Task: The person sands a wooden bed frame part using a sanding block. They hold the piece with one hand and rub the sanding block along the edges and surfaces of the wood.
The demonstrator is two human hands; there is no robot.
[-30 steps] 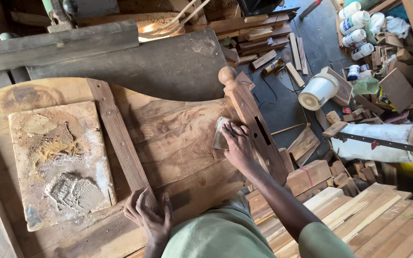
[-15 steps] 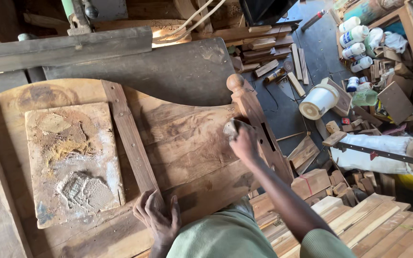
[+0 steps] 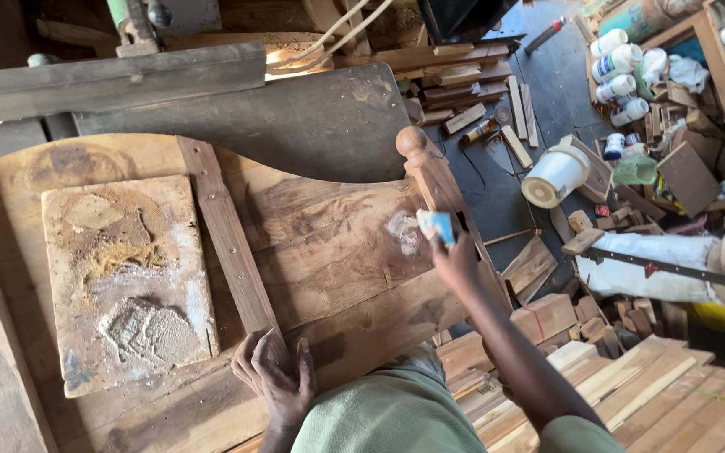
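A large curved wooden panel (image 3: 312, 243) lies flat in front of me, with a turned post (image 3: 430, 172) topped by a round knob along its right edge. My right hand (image 3: 456, 260) holds a small blue-faced flat scraper (image 3: 436, 225) lifted just off the post. A pale smear of filler (image 3: 403, 231) marks the panel beside it. My left hand (image 3: 277, 376) rests flat on the panel's near edge, by the foot of a nailed cross batten (image 3: 226, 239).
A board smeared with sawdust paste (image 3: 127, 281) lies on the panel's left. A dark plank (image 3: 295, 117) lies behind. On the floor to the right are a white bucket (image 3: 554, 176), white bottles (image 3: 618, 63), wood offcuts and stacked planks (image 3: 673, 394).
My right hand has drawn back toward me and lifted the scraper off the panel, turning its blue face up and leaving a pale smear where it pressed. My left hand stays put.
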